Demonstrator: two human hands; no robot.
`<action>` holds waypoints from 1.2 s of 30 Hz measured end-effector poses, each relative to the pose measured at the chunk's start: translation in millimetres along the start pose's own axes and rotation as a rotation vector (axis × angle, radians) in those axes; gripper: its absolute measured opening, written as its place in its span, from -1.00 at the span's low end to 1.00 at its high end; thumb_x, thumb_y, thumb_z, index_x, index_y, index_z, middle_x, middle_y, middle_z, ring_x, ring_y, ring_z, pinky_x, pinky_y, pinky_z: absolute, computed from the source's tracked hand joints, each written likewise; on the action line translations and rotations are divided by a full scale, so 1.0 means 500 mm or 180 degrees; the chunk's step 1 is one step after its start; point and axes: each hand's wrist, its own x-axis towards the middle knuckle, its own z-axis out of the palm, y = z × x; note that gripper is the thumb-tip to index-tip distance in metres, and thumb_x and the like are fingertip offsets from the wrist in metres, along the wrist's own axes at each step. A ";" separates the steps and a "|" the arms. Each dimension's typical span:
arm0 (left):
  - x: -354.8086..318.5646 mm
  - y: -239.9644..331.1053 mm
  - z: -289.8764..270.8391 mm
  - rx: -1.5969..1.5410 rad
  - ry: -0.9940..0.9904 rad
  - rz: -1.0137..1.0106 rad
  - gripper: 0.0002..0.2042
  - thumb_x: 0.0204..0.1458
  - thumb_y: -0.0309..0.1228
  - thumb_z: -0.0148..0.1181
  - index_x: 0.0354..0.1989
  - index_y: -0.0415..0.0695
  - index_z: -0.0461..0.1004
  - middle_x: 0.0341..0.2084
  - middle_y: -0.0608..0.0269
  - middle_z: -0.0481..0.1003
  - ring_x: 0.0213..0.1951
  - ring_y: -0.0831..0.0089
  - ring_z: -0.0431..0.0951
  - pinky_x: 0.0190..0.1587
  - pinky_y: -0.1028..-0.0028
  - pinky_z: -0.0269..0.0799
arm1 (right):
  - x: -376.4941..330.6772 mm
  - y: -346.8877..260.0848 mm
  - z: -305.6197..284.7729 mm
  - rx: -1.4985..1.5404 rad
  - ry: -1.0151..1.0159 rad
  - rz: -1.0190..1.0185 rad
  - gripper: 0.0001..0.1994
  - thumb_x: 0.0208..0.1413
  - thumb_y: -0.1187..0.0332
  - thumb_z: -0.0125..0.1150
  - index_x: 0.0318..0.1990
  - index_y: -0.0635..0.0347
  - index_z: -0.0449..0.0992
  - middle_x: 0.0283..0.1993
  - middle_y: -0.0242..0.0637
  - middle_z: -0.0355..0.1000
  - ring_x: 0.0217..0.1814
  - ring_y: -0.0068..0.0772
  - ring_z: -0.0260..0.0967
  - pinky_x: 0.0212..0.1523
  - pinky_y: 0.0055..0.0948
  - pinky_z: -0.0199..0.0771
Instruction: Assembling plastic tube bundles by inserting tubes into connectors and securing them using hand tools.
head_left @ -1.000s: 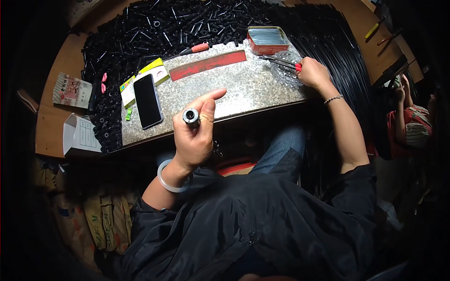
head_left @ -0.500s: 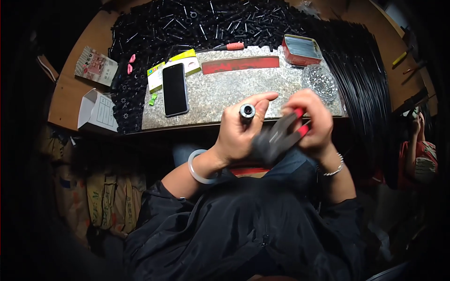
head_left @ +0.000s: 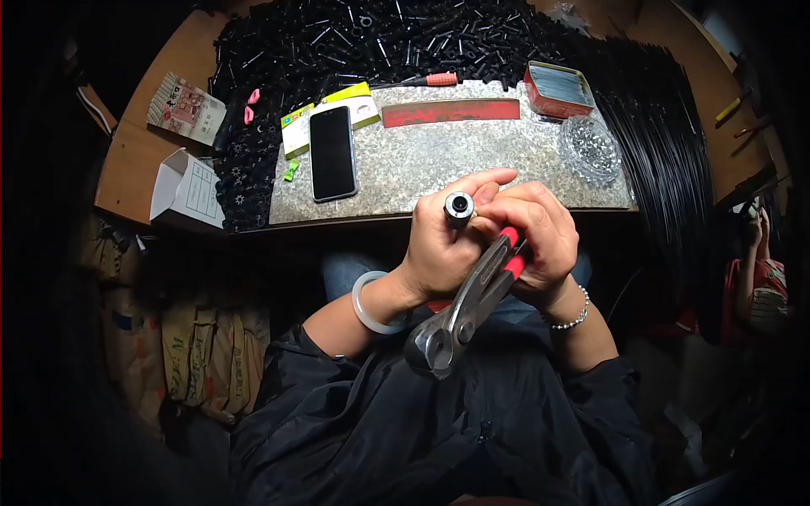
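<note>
My left hand is closed round a dark cylindrical part, whose round metal end with a hole in it faces up. Beside it, my right hand grips pliers by their red-sleeved handles. The grey jaws point down and left, over my lap, with nothing visible between them. Fingertips of the right hand meet the left thumb next to the part; whether they also touch the part I cannot tell.
Black parts heap along the table's back, with long black rods at right. On the speckled board lie a phone, a red strip, a red tin and a clear dish. A co-worker's sleeve shows at far right.
The pliers were blurred in motion and now hang steady, jaws pointing toward me. My right hand has come left against the left one. The whole view has shifted slightly.
</note>
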 end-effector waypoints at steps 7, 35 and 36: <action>-0.006 -0.004 -0.002 -0.0118 -0.0045 -0.0020 -0.71 0.05 -0.43 0.09 -0.11 -0.38 0.43 -0.35 0.07 0.53 -0.33 0.57 0.49 -0.26 0.58 0.41 | -0.005 -0.004 0.005 -0.0050 0.0068 -0.0058 -0.76 -0.18 0.50 0.32 -0.32 0.28 0.42 -0.43 -0.19 0.42 -0.46 -0.29 0.38 -0.46 -0.45 0.36; 0.016 0.022 -0.036 0.0184 -0.0045 -0.0544 -0.72 0.19 -0.35 -0.06 -0.21 -0.32 0.50 -0.76 0.58 0.25 -0.64 0.83 0.15 -0.62 0.66 0.00 | 0.014 -0.056 -0.166 0.0845 -0.2923 0.2718 -0.78 0.18 0.42 -0.01 -0.07 0.34 0.35 -0.65 -0.38 0.21 -0.63 -0.61 0.20 -0.53 -0.61 0.22; 0.017 0.019 -0.034 0.0174 -0.0064 -0.0545 -0.72 0.19 -0.35 -0.06 -0.21 -0.32 0.50 -0.76 0.58 0.25 -0.64 0.83 0.15 -0.62 0.66 0.00 | 0.015 -0.057 -0.168 0.0794 -0.2885 0.2703 -0.78 0.17 0.42 0.00 -0.07 0.34 0.34 -0.64 -0.37 0.22 -0.63 -0.59 0.21 -0.53 -0.59 0.22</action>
